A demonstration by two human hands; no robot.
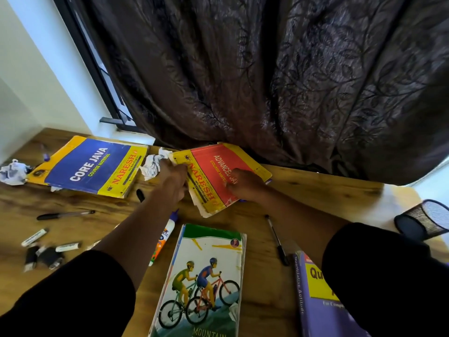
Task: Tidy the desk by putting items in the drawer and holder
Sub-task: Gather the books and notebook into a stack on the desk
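A red and yellow "Advanced Java" book (213, 166) lies at the back of the wooden desk (315, 190), its near edge lifted. My left hand (173, 181) grips its left edge. My right hand (245, 183) grips its right part, fingers curled on the cover. A black mesh holder (422, 221) lies on its side at the right edge. A blue "Core Java" book (90, 165) rests at the back left. A notebook with cyclists (204, 280) lies near me, and a purple aptitude book (315, 295) sits partly under my right sleeve.
Crumpled paper balls lie at the far left (13, 171) and beside my left hand (151, 165). Two black pens (64, 215) (277, 239), several markers (48, 249) and a glue bottle (161, 239) are scattered on the desk. A dark curtain (267, 81) hangs behind.
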